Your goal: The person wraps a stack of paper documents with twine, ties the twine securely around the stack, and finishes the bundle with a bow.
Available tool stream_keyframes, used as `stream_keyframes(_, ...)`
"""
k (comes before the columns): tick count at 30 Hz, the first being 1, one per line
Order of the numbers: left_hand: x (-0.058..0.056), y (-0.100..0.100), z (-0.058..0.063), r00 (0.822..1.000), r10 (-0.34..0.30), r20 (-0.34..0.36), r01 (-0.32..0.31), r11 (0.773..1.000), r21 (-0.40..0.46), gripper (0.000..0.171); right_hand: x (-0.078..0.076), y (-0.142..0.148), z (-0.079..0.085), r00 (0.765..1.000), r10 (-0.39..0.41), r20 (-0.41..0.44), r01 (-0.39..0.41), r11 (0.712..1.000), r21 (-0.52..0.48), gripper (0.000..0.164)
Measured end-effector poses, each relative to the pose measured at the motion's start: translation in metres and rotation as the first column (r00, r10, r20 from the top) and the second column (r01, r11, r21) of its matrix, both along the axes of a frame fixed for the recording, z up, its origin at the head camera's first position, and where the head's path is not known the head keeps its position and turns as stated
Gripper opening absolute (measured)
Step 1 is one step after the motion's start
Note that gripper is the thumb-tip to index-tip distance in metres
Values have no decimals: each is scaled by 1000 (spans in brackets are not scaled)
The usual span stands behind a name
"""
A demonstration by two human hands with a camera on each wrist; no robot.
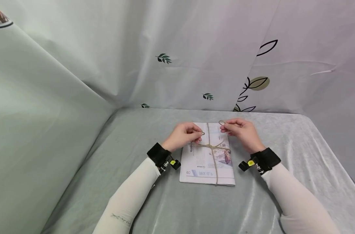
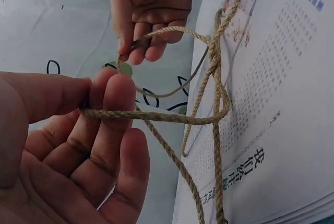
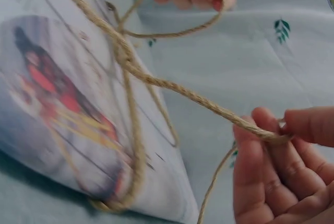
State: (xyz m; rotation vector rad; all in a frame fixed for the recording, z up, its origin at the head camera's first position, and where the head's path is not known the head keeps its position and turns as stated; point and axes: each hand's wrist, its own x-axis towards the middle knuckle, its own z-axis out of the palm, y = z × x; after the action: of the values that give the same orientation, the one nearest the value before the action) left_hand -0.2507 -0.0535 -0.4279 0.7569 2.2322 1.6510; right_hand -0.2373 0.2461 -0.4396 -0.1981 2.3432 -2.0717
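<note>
A folded stack of newspapers (image 1: 199,162) lies on the table with jute twine (image 1: 212,147) running around it both ways and crossing near its middle. Over the stack's far left part, my left hand (image 1: 181,136) pinches a bight of the twine (image 2: 162,117) between thumb and fingers. My right hand (image 1: 244,132) pinches another twine loop (image 3: 209,104) by the far right corner. Both strands meet at a crossing (image 3: 122,59) on top of the papers. In the left wrist view a loose length of twine (image 2: 180,164) hangs below the fingers.
Grey velvety cloth (image 1: 130,136) covers the table. Behind it hangs a pale curtain (image 1: 189,78) with leaf prints, and another sheet (image 1: 34,123) closes off the left side. Each wrist carries a black strap with a small camera (image 1: 175,164).
</note>
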Motion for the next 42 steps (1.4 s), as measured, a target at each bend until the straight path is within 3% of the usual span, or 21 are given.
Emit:
stream_keyframes(5, 1, 2, 0, 991, -95, -97, 89, 994, -65, 18, 2, -11, -6, 994, 97, -44, -95, 995, 42, 30)
stream_keyframes(8, 1, 4, -1, 985, -119, -127, 110, 991, -76, 17, 3, -17, -10, 984, 171, -41, -168, 984, 63, 24)
stream_keyframes(16, 3, 6, -4, 987, -89, -134, 78, 993, -85, 13, 5, -23, -18, 957, 288, 12, -288, 953, 99, 19)
stream_keyframes(25, 2, 6, -7, 992, -45, -121, 37, 997, -66, 11, 5, -20, -21, 898, 439, -21, -438, 898, 23, 17)
stream_keyframes(35, 3, 6, -10, 996, -43, -81, 38, 997, -69, 16, 6, -20, -18, 855, 519, -11, -519, 854, -45, 17)
stream_keyframes(42, 3, 6, -10, 995, -49, -91, 42, 996, -74, 15, 7, -19, -16, 842, 540, 1, -538, 839, -89, 18)
